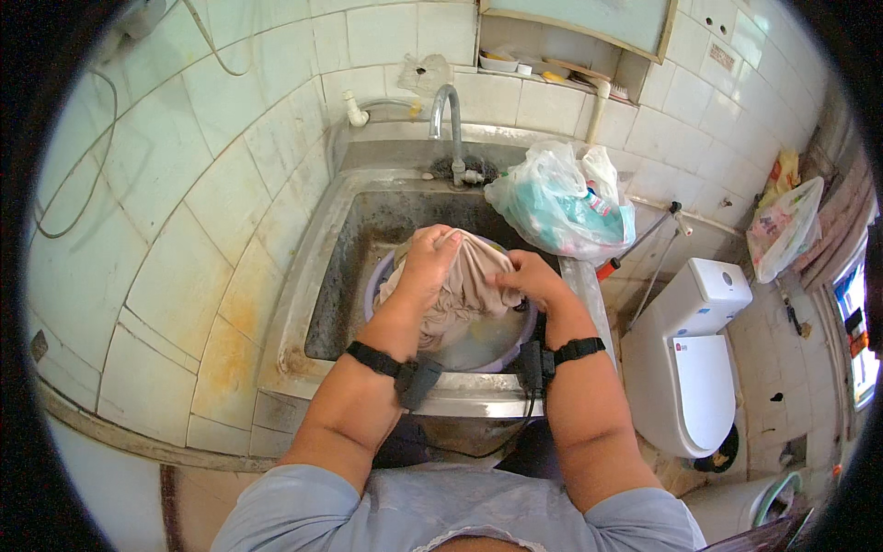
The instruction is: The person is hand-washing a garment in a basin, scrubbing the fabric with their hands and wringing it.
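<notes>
Beige cloth (464, 293) stretched over a basin (370, 296)
Left hand (430, 264) and right hand (535, 280) both pinch it closed, probably so drips land inside.

Room opens left of the basin (370, 296), with faucet (454, 131) and plastic bag (563, 210) obstructing beyond.

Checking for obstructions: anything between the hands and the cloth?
Nothing visible: the left hand grips the cloth and the right hand touches it, over the basin.
</notes>
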`<state>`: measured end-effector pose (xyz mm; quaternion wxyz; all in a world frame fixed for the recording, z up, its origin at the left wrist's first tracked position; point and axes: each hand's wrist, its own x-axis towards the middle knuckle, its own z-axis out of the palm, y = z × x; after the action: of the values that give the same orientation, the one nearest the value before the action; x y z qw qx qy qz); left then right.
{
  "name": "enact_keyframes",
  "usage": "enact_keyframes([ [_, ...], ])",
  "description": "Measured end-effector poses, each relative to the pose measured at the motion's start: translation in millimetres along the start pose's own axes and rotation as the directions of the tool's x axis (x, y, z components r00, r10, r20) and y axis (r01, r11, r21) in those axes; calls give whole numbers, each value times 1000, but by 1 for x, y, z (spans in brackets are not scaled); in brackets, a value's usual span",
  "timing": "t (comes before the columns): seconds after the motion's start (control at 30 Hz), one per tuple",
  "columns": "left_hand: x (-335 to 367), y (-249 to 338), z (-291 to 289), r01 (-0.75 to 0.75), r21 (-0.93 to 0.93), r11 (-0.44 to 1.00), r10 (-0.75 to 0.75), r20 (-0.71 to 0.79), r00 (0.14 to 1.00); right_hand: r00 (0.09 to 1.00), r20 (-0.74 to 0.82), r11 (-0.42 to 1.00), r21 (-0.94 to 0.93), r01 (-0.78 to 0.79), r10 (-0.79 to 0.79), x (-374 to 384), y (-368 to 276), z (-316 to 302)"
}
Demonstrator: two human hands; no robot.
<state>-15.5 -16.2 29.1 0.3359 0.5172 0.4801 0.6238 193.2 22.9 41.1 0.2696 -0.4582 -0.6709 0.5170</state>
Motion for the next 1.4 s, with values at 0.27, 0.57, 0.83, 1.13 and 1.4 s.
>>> enact_keyframes([
  [0.27,10,-12,1,14,-492,870,-129,-200,971,995,65,979,-198,-56,70,18,19,-9],
  [0.57,-14,-14,43,291,-499,816,-271,115,956,958,-145,910,307,281,-246,4,-8,24],
  [0.83,-18,-9,35,584,-739,337,-554,345,757,909,-2,800,-475,366,-417,-16,-37,60],
  [1.13,-26,-7,50,478,-601,641,-502,143,853,900,-282,872,-456,178,-331,-2,-20,52],
  [1.4,-22,-9,52,584,-707,399,-570,308,762,880,-241,858,-428,283,-410,-8,-33,51],
])
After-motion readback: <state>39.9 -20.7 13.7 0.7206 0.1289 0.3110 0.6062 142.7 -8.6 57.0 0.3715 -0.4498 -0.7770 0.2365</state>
